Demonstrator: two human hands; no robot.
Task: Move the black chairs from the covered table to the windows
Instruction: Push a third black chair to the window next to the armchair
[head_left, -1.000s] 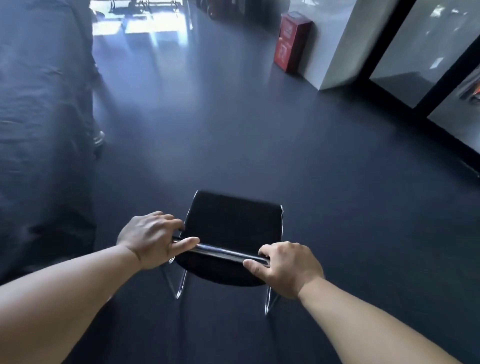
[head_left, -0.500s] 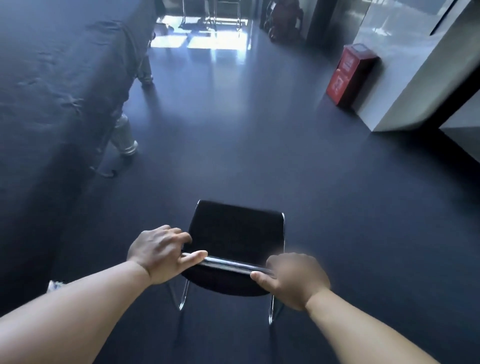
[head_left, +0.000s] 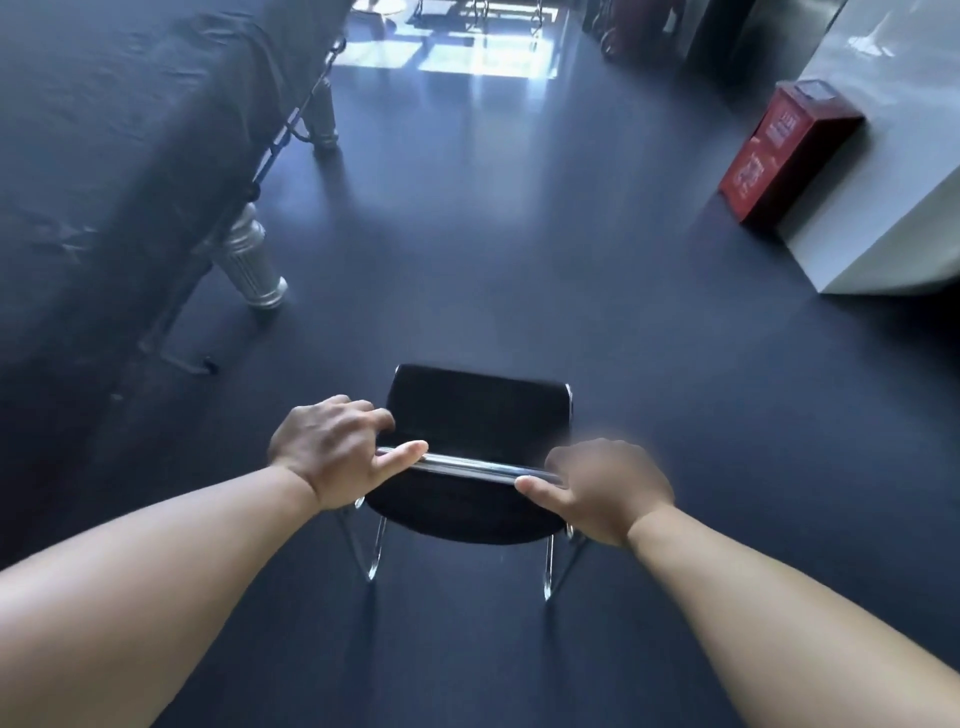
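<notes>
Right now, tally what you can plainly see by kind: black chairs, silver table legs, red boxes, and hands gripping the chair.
Black chair: 1
Silver table legs: 2
Red box: 1
Hands gripping the chair's chrome rail: 2, the left hand and the right hand
Total: 6
The shapes by the far window are too small to count.

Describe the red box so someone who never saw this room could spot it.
On the right of the room a big white block stands on the dark floor. The red box sits at the foot of its left face. It alone is bright red, with pale markings on its front.
</notes>
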